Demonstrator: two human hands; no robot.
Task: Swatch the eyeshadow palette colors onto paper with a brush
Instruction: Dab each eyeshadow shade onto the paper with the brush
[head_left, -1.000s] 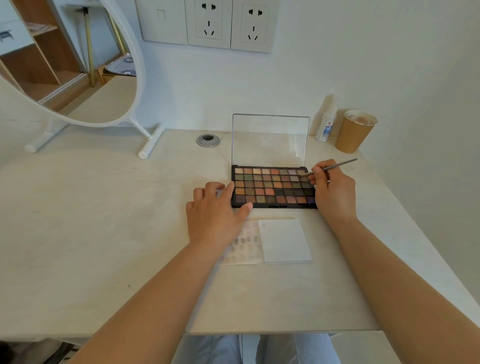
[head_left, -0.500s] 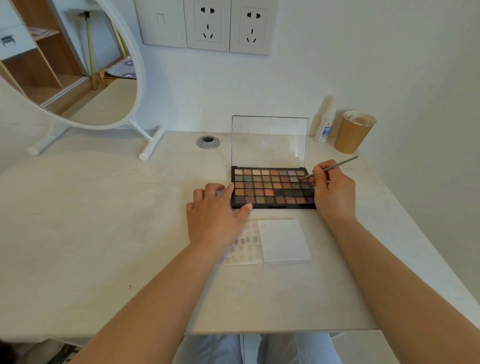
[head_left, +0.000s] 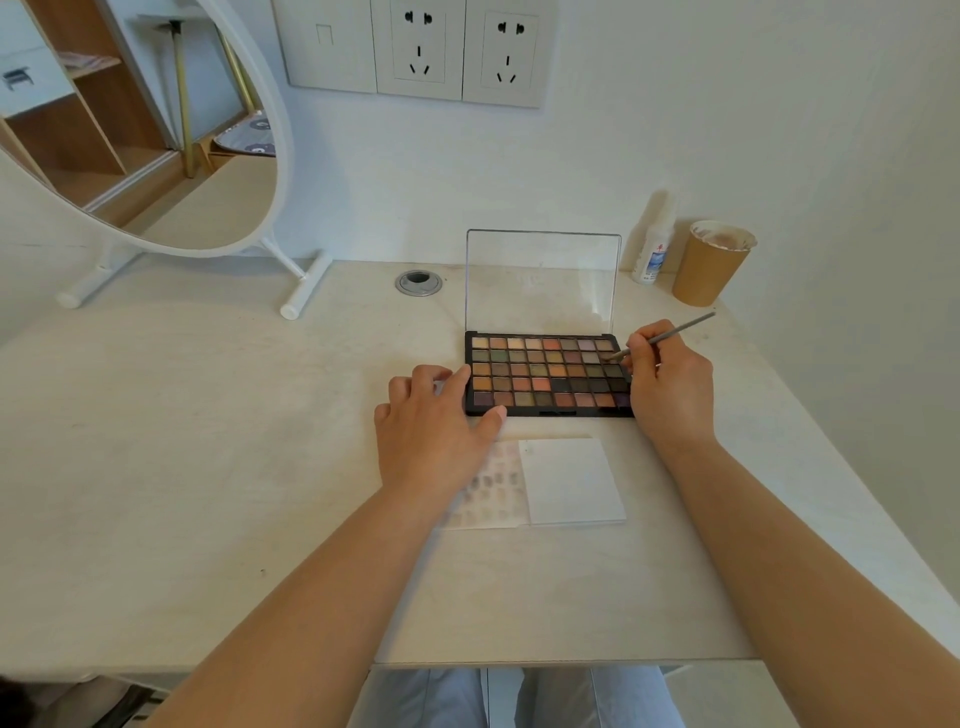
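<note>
Head view: your right hand pinches the brush over the palette's right edge; load lightly while your left hand, fingers spread, steadies it.

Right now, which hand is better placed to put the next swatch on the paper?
Right hand: it grips the brush, tip at the palette. Left hand lies flat across palette edge and swatched paper.

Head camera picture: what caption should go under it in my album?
Right hand dips a brush into the open eyeshadow palette while the left hand rests beside it.
</note>
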